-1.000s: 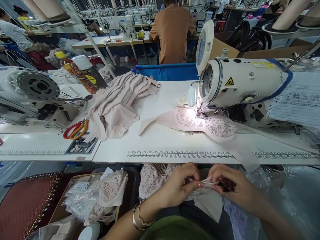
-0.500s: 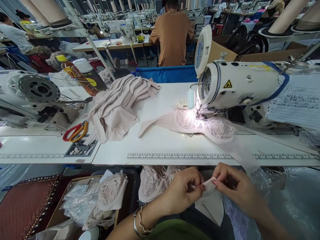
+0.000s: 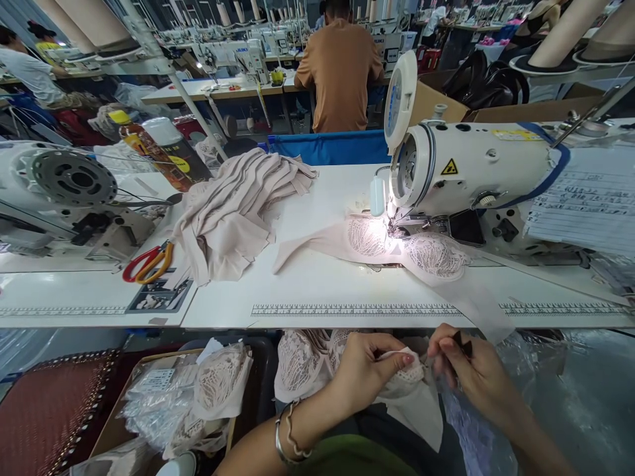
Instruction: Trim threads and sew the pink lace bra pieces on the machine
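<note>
Over my lap my left hand (image 3: 370, 370) pinches the edge of a beige lace bra (image 3: 409, 390), whose plain fabric hangs down over my legs. My right hand (image 3: 464, 363) is just to its right, fingers curled round small thread snips (image 3: 462, 344); only their dark, pointed ends show between the fingers. A gap separates the right fingertips from the lace edge. On the table, another beige bra (image 3: 436, 256) lies under the lit needle of the white sewing machine (image 3: 461, 158), one strip hanging over the front edge near my right hand.
Beige fabric pieces (image 3: 233, 211) are piled left of the machine, beside red-and-orange-handled scissors (image 3: 149, 262). A second machine (image 3: 64, 198) stands at far left. Below the table are more lace cups (image 3: 302, 363) and a box of bagged pieces (image 3: 163, 390). A person (image 3: 340, 73) sits ahead.
My right hand has let go of the fabric edge and drawn slightly right, with the dark snips now showing. The left hand has turned the piece, exposing its lace.
</note>
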`<state>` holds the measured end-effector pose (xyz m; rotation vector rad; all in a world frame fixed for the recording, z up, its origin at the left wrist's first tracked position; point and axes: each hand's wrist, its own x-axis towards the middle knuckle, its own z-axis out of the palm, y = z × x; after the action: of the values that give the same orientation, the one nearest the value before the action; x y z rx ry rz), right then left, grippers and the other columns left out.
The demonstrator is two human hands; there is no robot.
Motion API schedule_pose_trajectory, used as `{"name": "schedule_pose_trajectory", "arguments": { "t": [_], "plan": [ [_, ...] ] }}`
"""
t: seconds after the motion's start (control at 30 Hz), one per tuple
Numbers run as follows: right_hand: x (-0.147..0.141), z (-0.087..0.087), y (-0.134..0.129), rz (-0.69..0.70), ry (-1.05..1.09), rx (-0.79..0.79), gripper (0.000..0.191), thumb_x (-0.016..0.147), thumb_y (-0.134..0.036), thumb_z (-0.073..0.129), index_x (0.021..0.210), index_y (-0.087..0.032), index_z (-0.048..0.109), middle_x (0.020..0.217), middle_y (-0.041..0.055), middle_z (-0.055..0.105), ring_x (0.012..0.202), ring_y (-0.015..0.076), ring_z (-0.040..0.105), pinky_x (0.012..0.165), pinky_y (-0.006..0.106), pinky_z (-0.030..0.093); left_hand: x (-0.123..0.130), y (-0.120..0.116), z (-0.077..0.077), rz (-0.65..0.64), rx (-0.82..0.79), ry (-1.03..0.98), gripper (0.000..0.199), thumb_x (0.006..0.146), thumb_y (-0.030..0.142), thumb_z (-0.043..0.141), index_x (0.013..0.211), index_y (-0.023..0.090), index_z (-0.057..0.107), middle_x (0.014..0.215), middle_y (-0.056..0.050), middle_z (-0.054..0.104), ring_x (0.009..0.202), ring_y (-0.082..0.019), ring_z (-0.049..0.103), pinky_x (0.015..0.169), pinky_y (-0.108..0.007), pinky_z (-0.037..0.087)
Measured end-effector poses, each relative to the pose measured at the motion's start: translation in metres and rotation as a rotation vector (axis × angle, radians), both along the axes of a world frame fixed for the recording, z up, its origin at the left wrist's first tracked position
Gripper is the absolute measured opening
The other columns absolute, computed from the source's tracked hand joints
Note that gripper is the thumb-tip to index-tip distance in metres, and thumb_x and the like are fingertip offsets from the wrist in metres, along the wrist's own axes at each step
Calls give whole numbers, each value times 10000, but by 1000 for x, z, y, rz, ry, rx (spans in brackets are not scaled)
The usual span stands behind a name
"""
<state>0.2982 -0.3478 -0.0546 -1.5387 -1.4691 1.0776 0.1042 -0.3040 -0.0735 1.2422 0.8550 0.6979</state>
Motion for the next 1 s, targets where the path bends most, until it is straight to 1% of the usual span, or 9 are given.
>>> {"name": "schedule_pose_trajectory", "arguments": {
  "t": [0.1,0.17,0.23,0.4,0.57,0.77,0.83,0.93,1.0],
  "plan": [
    [5,-1,1,92,-36,11,564,981,-712,380,780,-228,587,594,-25,497,495,134,447,464,265,355,-1,2,4,-24,-30,-35,291,826,399,740,806,120,817,800,-101,771,734,-190,646,681,-258,462],
    [4,1,3,171,-32,-17,537,1012,-655,364,842,-222,634,731,23,606,625,165,558,550,274,437,-1,3,4,-31,-44,-44,298,820,404,746,798,115,817,763,-92,756,696,-172,616,662,-257,441],
    [2,3,5,220,-14,-77,455,1028,-578,404,915,-222,663,788,35,646,680,175,595,597,279,467,-1,4,3,-39,-64,-47,302,810,406,754,787,110,814,715,-72,727,649,-146,566,630,-250,408],
    [-6,3,9,225,80,-145,379,968,-592,527,985,-222,606,634,-49,495,541,124,441,502,246,359,-1,4,1,-53,-96,-44,279,769,367,753,696,98,772,602,-21,610,581,-99,440,561,-227,323],
    [-13,-1,10,175,95,-136,359,951,-591,552,949,-232,565,605,-70,445,520,117,408,485,242,339,-2,3,1,-49,-87,-20,266,765,348,742,678,98,770,599,-24,598,583,-102,432,553,-229,316],
    [-6,-3,7,25,102,-72,418,935,-657,548,929,-240,585,594,-59,462,507,122,421,484,241,359,-4,3,3,-30,-60,-21,284,795,400,773,781,121,824,715,-75,723,639,-149,566,607,-248,408],
    [4,-8,2,-7,110,-22,520,924,-741,478,871,-236,590,600,-54,423,506,122,383,487,254,344,-4,4,4,-15,-53,-31,278,803,399,774,794,126,831,749,-91,753,670,-168,615,632,-251,441],
    [14,-21,-6,116,6,-42,595,889,-798,462,767,-233,601,539,-62,338,477,120,309,463,262,265,-3,3,3,15,-57,-63,274,811,403,778,806,135,836,776,-101,776,704,-187,659,657,-255,475],
    [14,-28,-12,232,-140,-134,465,878,-689,603,772,-238,628,523,-57,404,472,125,366,470,256,278,-3,3,2,30,-71,-88,285,816,421,777,808,142,836,796,-104,785,730,-201,679,674,-264,497]
  ]
}}
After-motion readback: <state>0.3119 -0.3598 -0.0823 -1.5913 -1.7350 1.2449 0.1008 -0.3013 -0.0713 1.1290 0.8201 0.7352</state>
